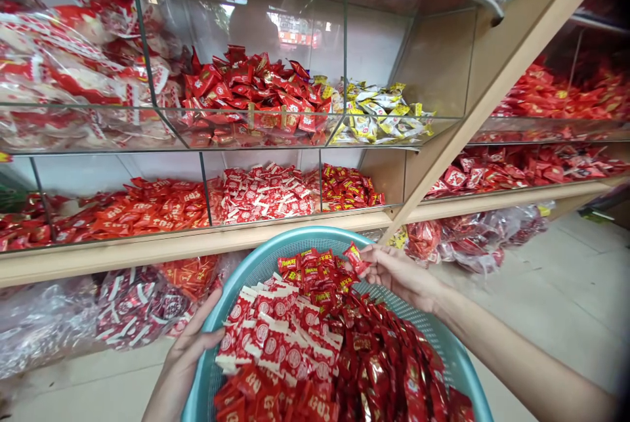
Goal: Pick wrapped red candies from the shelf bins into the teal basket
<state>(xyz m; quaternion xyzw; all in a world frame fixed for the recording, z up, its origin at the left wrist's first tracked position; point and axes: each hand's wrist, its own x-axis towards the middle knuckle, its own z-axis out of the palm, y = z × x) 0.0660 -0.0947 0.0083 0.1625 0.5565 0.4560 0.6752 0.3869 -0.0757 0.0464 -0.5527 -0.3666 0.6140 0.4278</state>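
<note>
In the head view, the left hand (184, 350) is half-curling around the basket (243, 271) rim, and the right hand (391, 271) is pinching one red candy (355, 259) over the basket's far side; four sorts are already lying grouped inside, the basket's looking well filled, and the shelf (147, 247) is holding plenty more.

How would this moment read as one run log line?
left hand: gripping basket rim | right hand: holding red candy over basket | basket: several kinds of candies | shelf: more candies
</note>
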